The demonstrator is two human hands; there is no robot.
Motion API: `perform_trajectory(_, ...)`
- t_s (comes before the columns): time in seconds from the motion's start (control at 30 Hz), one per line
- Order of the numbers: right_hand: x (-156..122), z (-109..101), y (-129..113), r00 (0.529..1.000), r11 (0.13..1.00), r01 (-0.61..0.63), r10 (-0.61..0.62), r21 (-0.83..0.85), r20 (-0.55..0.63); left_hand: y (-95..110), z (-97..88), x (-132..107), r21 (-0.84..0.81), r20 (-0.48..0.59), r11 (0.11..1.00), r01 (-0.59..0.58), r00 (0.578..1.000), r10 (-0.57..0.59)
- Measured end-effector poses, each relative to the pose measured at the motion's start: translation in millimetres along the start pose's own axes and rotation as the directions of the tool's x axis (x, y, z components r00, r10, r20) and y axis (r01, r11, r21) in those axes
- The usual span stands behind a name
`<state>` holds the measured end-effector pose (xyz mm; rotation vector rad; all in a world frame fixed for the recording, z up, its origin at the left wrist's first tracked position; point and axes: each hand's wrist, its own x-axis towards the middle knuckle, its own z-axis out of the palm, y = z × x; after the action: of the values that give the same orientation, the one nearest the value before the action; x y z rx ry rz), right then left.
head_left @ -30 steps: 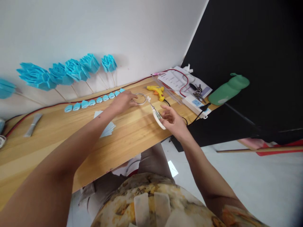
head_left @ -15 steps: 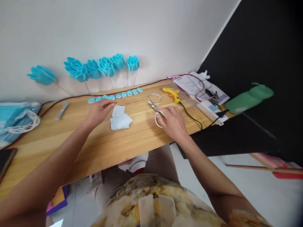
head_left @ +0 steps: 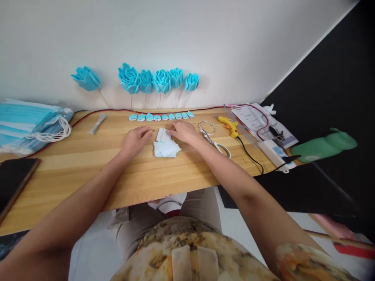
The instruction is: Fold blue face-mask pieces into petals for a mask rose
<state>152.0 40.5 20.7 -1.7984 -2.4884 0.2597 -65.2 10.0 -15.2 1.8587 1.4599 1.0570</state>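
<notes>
A small pile of pale blue paper squares [head_left: 166,147] lies on the wooden table [head_left: 88,168]. My right hand [head_left: 185,132] rests on the pile's far right corner, fingers stretched flat. My left hand [head_left: 135,140] lies palm down just left of the pile, fingers loosely out and touching the table. Scissors [head_left: 213,141] with white handles lie to the right of my right hand, nothing holding them. A thin wire ring [head_left: 206,125] sits at the scissors' tips. A row of several small folded blue petals [head_left: 161,116] runs behind the pile.
Several blue paper roses [head_left: 155,80] on sticks lean against the wall. A yellow glue gun [head_left: 229,125], a power strip [head_left: 274,152], papers and keys [head_left: 277,133] and a green bottle [head_left: 324,146] fill the right end. Face masks [head_left: 29,123] and a dark phone [head_left: 14,177] lie left.
My right hand let go of the scissors and moved left onto the paper pile. My left hand came from the wire ring to the pile's left side. The view swung left.
</notes>
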Motion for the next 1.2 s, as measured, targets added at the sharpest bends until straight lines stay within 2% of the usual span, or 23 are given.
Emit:
perform_trajectory(0.07,7.6,2.6,-0.9,0.999,0.999,-0.018,0.016,0.036,0.046,0.1,-0.7,0.6,0.027,0.019,1.0,-0.01,1.0,0.01)
perform_trajectory(0.13,10.0,3.7,0.4,0.999,0.995,0.017,-0.022,0.097,0.049,2.2,-1.0,0.8,0.008,0.025,1.0,-0.003,1.0,0.003)
perform_trajectory(0.27,2.5,-5.3,2.7,0.981,0.935,0.19,-0.168,0.3,-0.098,11.4,-1.9,-0.8,-0.117,0.014,0.993,-0.026,0.999,0.028)
perform_trajectory(0.37,-10.8,-20.7,-3.2,0.957,0.849,0.289,-0.242,0.442,-0.159,20.3,-2.6,-4.0,-0.3,0.069,0.953,-0.046,0.995,0.069)
perform_trajectory(0.47,-24.7,-33.8,-14.3,0.945,0.797,0.325,-0.292,0.51,-0.146,28.6,-2.6,-8.3,-0.471,0.167,0.882,0.012,0.983,0.076)
perform_trajectory(0.6,-32.7,-36.8,-23.4,0.919,0.753,0.392,-0.345,0.529,-0.19,35.9,-3.1,-13.0,-0.513,0.219,0.851,0.114,0.976,0.001)
perform_trajectory(0.67,-31.4,-33.0,-21.6,0.913,0.722,0.408,-0.313,0.559,-0.263,37.8,-3.6,-14.1,-0.53,0.207,0.833,0.159,0.977,-0.055)
perform_trajectory(0.77,-27.6,-25.8,-12.6,0.902,0.645,0.414,-0.197,0.643,-0.384,40.1,-4.1,-14.0,-0.608,0.148,0.767,0.203,0.979,-0.143)
perform_trajectory(0.83,-27.0,-21.4,-6.2,0.901,0.592,0.407,-0.138,0.695,-0.411,42.1,-4.0,-13.3,-0.668,0.104,0.717,0.201,0.979,-0.178)
perform_trajectory(0.97,-31.9,-10.0,-3.7,0.938,0.466,0.344,-0.139,0.815,-0.316,45.9,-2.9,-13.6,-0.747,0.051,0.644,0.163,0.981,-0.189)
perform_trajectory(1.07,-35.4,3.2,-9.1,0.956,0.377,0.288,-0.167,0.88,-0.241,45.9,-0.4,-15.7,-0.764,0.059,0.626,0.158,0.982,-0.177)
perform_trajectory(1.13,-35.7,11.3,-12.0,0.964,0.382,0.265,-0.119,0.886,-0.237,44.2,2.1,-17.1,-0.745,0.069,0.645,0.169,0.982,-0.177)
perform_trajectory(1.2,-34.9,16.2,-12.4,0.962,0.422,0.255,-0.02,0.87,-0.272,42.4,4.6,-18.1,-0.708,0.081,0.683,0.18,0.981,-0.174)
